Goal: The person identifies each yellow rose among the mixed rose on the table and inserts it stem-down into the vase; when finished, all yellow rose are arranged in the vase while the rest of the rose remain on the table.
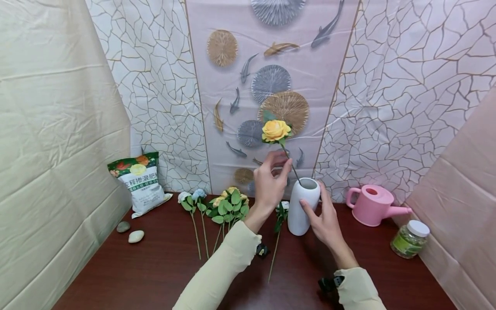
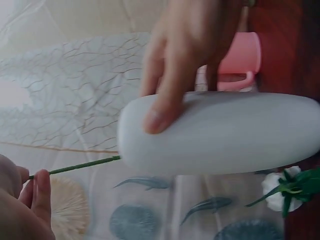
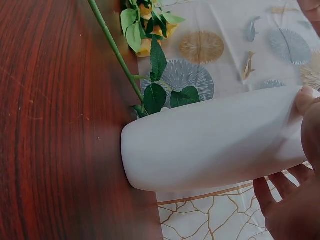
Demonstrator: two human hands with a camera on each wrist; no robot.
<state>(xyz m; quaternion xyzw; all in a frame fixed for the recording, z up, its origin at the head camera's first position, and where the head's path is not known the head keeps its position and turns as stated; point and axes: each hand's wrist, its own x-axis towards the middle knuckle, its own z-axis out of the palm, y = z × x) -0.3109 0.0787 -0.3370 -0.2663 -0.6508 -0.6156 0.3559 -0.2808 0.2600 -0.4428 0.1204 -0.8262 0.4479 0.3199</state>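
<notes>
Currently I see the left hand (image 1: 268, 184) pinching one yellow rose (image 1: 276, 130) by its stem (image 1: 292, 165), the right hand (image 1: 326, 218) gripping one vase (image 1: 297, 216).

1. vase (image 1: 297, 217): smooth, ceramic-looking, mostly matt.
2. yellow rose (image 1: 276, 130): cloth-like petals; stem (image 2: 85, 165), plastic-looking.
3. table (image 1: 116, 275): wood-grained, faintly glossy.
4. patterned hanging (image 1: 399, 107): creased, cloth-like, slight sheen.
5. watering can (image 1: 370, 209): smooth plastic look.
6. bag (image 1: 146, 196): plastic-looking film.
7. jar (image 1: 407, 244): clear, glossy; lid (image 1: 419, 228), plastic-looking.
8. pale stone (image 1: 136, 236): smooth.
</notes>
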